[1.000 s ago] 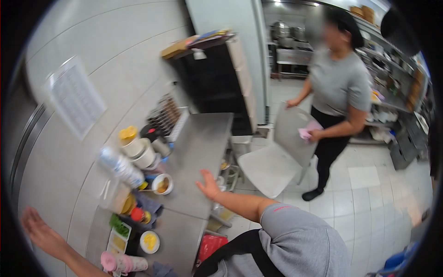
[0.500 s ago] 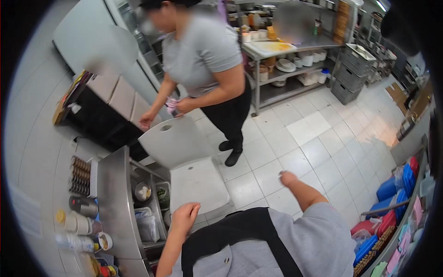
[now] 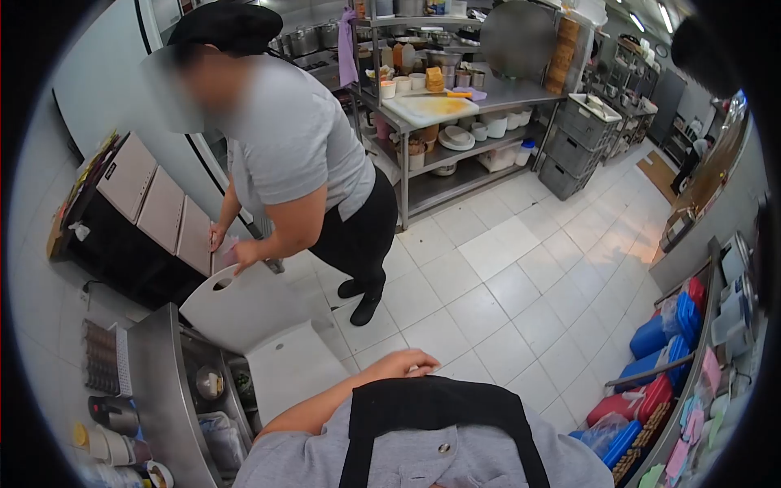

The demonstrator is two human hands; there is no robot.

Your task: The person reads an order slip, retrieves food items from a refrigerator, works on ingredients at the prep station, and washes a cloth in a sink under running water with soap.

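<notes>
My left hand is in front of my chest, just above the top of the black apron. Its fingers are together and curled downward; their tips and anything under them are hidden. My right hand is out of sight. Left of my forearm stands a white plastic chair. Behind it a person in a grey shirt and black cap bends over a black cabinet with pale panels. One of that person's hands is on a panel; the other holds something pinkish by the chair back.
A steel counter with containers runs along the left. At the back, a steel table carries a cutting board and pots. Grey crates stand beside it. Blue and red bins line the right side, and a distant person stands far right.
My left hand has swung right, in front of my chest. My right hand has left view. The other person has bent lower toward the cabinet. The whole view has shifted.
</notes>
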